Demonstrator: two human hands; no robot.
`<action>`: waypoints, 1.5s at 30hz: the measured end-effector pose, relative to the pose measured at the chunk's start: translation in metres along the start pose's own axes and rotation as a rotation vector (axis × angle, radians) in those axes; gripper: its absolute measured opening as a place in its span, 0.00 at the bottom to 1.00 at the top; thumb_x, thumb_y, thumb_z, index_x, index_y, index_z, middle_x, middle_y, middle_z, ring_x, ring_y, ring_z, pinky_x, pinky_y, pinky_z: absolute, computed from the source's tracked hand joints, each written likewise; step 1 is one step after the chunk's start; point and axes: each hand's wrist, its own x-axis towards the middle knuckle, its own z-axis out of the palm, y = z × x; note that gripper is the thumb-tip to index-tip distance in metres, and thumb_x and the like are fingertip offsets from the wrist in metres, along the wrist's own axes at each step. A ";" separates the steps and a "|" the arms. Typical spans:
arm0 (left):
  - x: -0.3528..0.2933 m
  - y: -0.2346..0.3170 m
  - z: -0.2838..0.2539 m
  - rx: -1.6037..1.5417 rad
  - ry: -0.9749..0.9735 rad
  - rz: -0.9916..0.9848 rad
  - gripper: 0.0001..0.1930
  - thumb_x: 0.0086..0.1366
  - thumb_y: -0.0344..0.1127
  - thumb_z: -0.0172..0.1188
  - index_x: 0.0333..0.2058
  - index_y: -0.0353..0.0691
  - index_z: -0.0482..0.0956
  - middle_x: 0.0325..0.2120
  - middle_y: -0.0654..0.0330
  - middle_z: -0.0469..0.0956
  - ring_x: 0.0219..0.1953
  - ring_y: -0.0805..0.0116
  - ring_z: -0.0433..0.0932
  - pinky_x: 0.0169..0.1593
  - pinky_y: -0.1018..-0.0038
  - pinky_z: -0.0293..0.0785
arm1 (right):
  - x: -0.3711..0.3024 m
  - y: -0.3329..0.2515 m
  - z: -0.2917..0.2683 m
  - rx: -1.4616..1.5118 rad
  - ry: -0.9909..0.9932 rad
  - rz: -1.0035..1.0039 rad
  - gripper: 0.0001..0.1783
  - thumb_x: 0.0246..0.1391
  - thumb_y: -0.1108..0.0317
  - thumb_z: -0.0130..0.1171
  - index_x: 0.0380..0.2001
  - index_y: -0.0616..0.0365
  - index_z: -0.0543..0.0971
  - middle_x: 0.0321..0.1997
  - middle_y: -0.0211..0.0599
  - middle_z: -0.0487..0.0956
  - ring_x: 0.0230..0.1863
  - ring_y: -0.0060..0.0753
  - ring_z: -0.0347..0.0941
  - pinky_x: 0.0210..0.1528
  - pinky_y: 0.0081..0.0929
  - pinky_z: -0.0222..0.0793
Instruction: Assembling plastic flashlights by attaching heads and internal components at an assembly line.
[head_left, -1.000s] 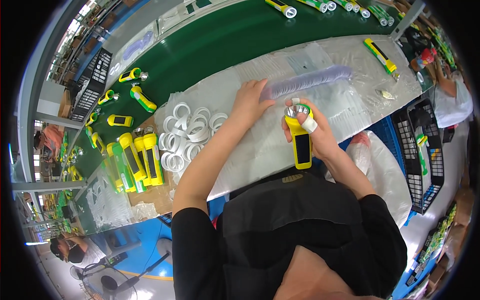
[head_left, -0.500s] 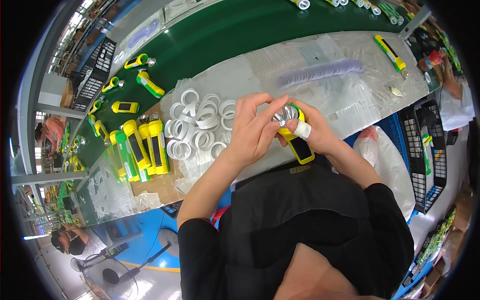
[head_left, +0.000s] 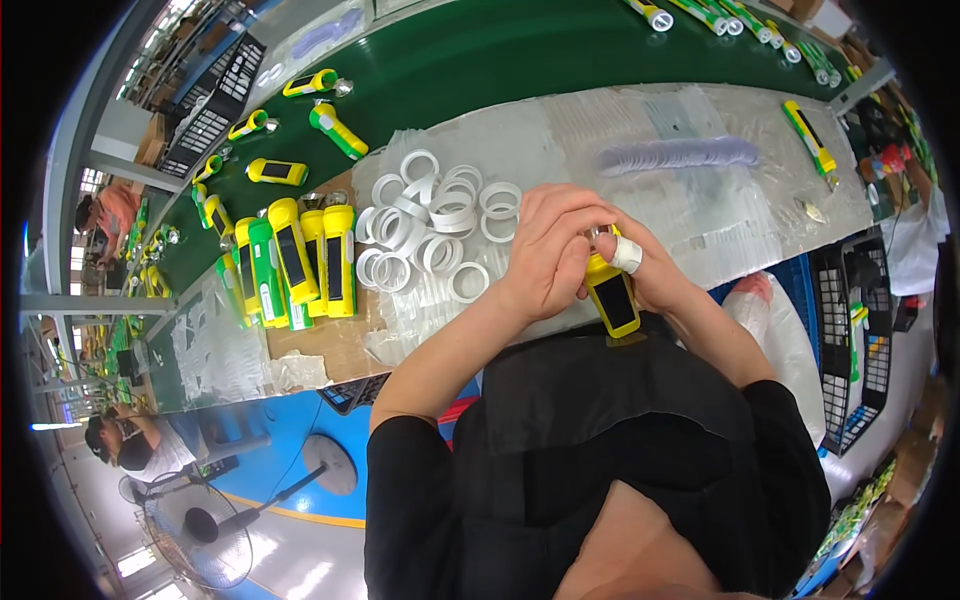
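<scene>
Both of my hands are at a yellow flashlight (head_left: 613,300) with a dark panel on its body, just above the near table edge. My right hand (head_left: 650,268), with white tape around the thumb, grips it near its head. The fingers of my left hand (head_left: 552,250) are curled over the head and hide most of the shiny reflector. Left of my hands lies a loose pile of white rings (head_left: 469,282). A row of thin clear discs (head_left: 680,155) stretches across the table beyond my hands.
Several yellow and green flashlights (head_left: 290,250) lie grouped at the left, with more on the green belt (head_left: 480,70). One flashlight (head_left: 808,138) lies far right. Black crates (head_left: 845,350) and a white bag (head_left: 775,340) stand at the right; a fan (head_left: 200,525) is lower left.
My left hand has closed over the flashlight's head, covering the reflector that showed before. The whole view has shifted, so the table things appear farther right.
</scene>
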 end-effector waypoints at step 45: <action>0.063 0.002 -0.013 0.068 -0.262 -0.084 0.23 0.45 0.38 0.77 0.42 0.44 0.84 0.43 0.58 0.75 0.41 0.62 0.76 0.40 0.71 0.74 | 0.010 -0.060 -0.074 -1.037 -0.013 -0.751 0.27 0.50 0.64 0.69 0.53 0.58 0.75 0.51 0.40 0.78 0.55 0.40 0.74 0.57 0.36 0.68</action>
